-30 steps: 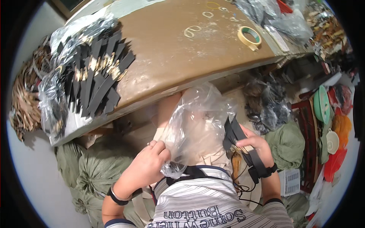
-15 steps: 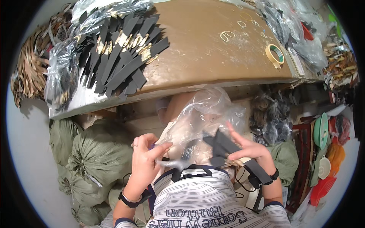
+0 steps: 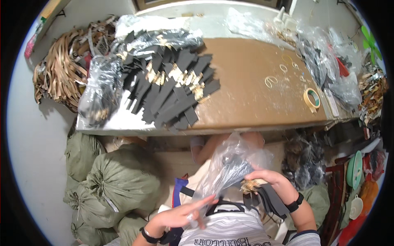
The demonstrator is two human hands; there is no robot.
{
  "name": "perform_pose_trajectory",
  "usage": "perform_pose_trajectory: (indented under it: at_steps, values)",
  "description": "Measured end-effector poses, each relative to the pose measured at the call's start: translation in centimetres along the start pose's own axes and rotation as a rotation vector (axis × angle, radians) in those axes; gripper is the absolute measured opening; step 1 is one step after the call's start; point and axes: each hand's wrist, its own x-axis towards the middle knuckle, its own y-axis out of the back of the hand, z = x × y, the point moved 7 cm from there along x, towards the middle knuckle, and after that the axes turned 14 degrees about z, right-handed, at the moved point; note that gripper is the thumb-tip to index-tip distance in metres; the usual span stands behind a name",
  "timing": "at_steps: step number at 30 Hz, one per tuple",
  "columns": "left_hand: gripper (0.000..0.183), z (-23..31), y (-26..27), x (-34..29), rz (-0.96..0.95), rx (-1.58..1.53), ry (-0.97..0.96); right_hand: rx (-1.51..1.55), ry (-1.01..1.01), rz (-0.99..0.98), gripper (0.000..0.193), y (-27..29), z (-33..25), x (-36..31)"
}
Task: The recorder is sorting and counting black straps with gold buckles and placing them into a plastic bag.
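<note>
A clear plastic bag [image 3: 209, 175] lies across my lap in front of my torso. My left hand [image 3: 189, 212] pinches its near edge, the index finger stretched along the plastic. In my right hand [image 3: 269, 179] is a bundle of flat black strips [image 3: 271, 200] with gold-coloured metal parts at their middle. One end of the bundle reaches into the bag, where dark strips show through the film; the other end hangs out below my palm. On the table, to the left, a large heap of similar black strips [image 3: 170, 96] with gold parts is spread out.
The brown-topped table [image 3: 246, 106] stands ahead, with a tape roll [image 3: 312, 101] and loose rubber bands [image 3: 271, 82]. Green sacks [image 3: 123, 184] crowd the floor at left. Brown strips [image 3: 65, 69] hang at far left. At right are dark-filled plastic bags [image 3: 303, 160] and a green basin [image 3: 354, 170].
The bundle's far end has gone into the bag. My left hand has moved lower and towards the bag's near edge. The view has tilted up, showing more of the table.
</note>
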Motion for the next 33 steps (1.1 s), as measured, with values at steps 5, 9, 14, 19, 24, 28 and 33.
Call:
perform_pose_trajectory:
  at_steps: [5, 9, 14, 19, 24, 28, 33]
  values:
    - [0.084, -5.9, 1.3, -3.9, -0.069, -0.137, 0.198, 0.655, 0.039, -0.040, 0.047, -1.0, -2.4, -1.6]
    - [0.068, -0.6, 1.3, -2.9, 0.131, -0.519, -0.095, 0.607, 0.347, 0.341, 0.047, -1.0, 1.3, 4.7]
    - [0.092, 2.0, 5.9, -2.1, 0.205, -0.625, -0.165, -0.122, 0.486, 0.561, 0.118, 0.9, 5.7, 9.1]
    - [0.093, -4.6, 8.9, -2.5, 0.337, -0.240, 0.050, 0.356, 0.283, 0.606, 0.120, 0.4, 4.1, 6.8]
    - [0.076, -7.9, 9.2, -0.8, 0.319, 0.058, 0.189, -0.544, 0.603, 0.848, 0.100, 2.7, 4.6, 9.8]
    - [0.022, 5.4, 14.4, -1.4, 0.856, 0.920, 0.218, -1.263, 0.693, 0.595, 0.081, -3.9, -1.3, 3.2]
    - [0.011, 20.7, 17.4, 3.1, 1.486, 0.866, -0.660, -0.949, 0.345, -0.015, 0.038, -8.3, -8.6, -2.4]
